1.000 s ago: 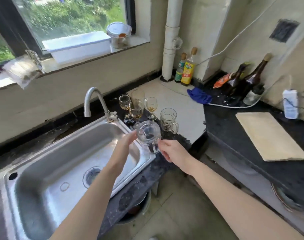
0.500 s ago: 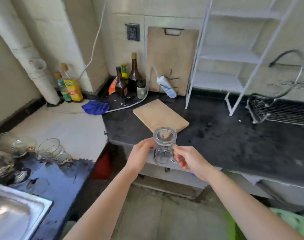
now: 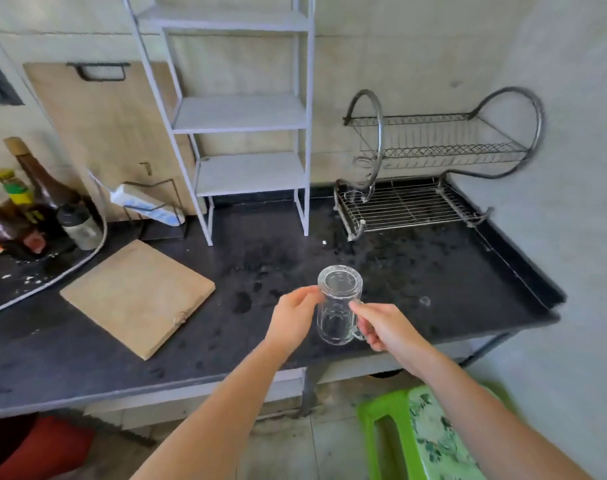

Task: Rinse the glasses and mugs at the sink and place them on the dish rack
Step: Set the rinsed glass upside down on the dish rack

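**A:** What could go wrong from here?

**B:** The glass mug [image 3: 338,306] is held in the air over the dark counter [image 3: 295,251], well short of the dish rack [image 3: 409,206] at the back right. Its handle is pinched by the curled fingers of the right hand [image 3: 386,327]. Its side is only touched, near the top, by the fingertips of the left hand [image 3: 293,322]. The glass is probably wet — with so light a grip it could slip and be dropped onto the hard counter.

**A:** And at the rack itself?

**B:** The mug could be knocked against the curved steel frame or the upper tier if the lower grid is approached too high. It appears to be turned base-up, though that cannot be told for certain.

**A:** What else is around?

**B:** A white shelf unit [image 3: 246,116] is set just left of the rack. A wooden cutting board [image 3: 135,296] lies well to the left, with bottles [image 3: 35,188] beyond it. A green stool [image 3: 430,434] is seen below the counter edge. No object is seen between mug and rack — the shelf unit's near leg is the likeliest thing to be grazed.
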A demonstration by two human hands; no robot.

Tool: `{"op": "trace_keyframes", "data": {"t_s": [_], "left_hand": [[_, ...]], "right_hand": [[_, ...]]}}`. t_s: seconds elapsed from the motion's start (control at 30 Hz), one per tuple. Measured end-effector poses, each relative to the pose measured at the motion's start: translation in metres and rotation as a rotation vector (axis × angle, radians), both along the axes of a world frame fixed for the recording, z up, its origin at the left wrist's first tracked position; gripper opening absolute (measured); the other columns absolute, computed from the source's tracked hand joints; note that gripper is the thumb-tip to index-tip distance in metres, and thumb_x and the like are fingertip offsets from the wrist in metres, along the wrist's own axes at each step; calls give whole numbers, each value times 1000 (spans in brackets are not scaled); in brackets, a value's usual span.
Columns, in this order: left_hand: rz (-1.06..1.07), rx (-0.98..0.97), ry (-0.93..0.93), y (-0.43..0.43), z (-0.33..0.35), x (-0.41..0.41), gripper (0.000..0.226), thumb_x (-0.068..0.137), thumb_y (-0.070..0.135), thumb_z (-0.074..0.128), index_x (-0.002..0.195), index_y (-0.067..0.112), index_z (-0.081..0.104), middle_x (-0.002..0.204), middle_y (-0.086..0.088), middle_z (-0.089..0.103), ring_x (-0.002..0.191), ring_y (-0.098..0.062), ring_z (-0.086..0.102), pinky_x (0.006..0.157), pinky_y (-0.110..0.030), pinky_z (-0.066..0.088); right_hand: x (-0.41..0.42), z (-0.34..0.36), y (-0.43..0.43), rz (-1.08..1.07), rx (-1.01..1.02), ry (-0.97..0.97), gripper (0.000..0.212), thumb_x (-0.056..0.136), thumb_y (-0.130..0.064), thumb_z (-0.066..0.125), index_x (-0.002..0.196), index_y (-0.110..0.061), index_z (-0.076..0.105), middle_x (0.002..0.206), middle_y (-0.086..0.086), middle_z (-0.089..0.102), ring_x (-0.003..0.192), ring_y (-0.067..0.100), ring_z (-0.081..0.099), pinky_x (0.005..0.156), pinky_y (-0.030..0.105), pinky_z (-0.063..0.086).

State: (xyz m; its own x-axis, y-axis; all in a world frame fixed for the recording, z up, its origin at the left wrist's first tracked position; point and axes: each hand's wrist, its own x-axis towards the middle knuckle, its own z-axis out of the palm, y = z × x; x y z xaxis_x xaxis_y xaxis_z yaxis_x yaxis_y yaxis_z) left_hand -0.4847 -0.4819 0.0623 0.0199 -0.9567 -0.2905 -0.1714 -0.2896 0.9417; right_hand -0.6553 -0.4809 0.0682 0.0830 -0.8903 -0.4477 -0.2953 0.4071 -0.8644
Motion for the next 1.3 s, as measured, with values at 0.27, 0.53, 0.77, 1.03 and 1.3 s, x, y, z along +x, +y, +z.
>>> {"op": "trace_keyframes", "data": {"t_s": [0.27,0.53,0.77,1.03,1.3], "left_hand": [[-197,11,-163,-137,-13,-64,31,95,22,47,119,23,68,121,7,67,113,-9,57,93,-21,39],[-304,14,-416,-243,-30,-94,42,100,22,37,140,22,48,100,-3,68,53,-7,51,51,-24,41],[-491,-45,-628,-300,-48,-115,47,104,32,30,150,20,30,161,-3,17,143,-23,30,114,-35,30],[-436,51,-626,-319,-82,-122,45,104,37,26,145,23,40,159,8,20,146,-23,23,116,-39,27],[-461,119,-681,-332,-92,-116,43,103,41,32,140,28,49,156,15,24,122,-21,54,101,-40,45]], "right_hand": [[-63,-4,-98,-252,-2,17,46,93,-34,56,54,-14,43,50,-3,42,44,9,36,46,22,28],[-99,-6,-197,-432,-9,-29,46,98,-36,47,58,-13,45,55,3,44,47,12,38,53,26,33],[-118,-14,-279,-441,-41,-44,41,100,-35,45,65,-14,47,57,0,45,49,11,38,53,25,34],[-132,-34,-365,-385,-60,-49,35,101,-31,44,75,-11,54,66,2,52,58,13,52,59,26,49],[-124,-58,-424,-399,-64,-275,29,101,-19,46,73,-14,55,61,5,50,50,13,49,53,25,47]]}}
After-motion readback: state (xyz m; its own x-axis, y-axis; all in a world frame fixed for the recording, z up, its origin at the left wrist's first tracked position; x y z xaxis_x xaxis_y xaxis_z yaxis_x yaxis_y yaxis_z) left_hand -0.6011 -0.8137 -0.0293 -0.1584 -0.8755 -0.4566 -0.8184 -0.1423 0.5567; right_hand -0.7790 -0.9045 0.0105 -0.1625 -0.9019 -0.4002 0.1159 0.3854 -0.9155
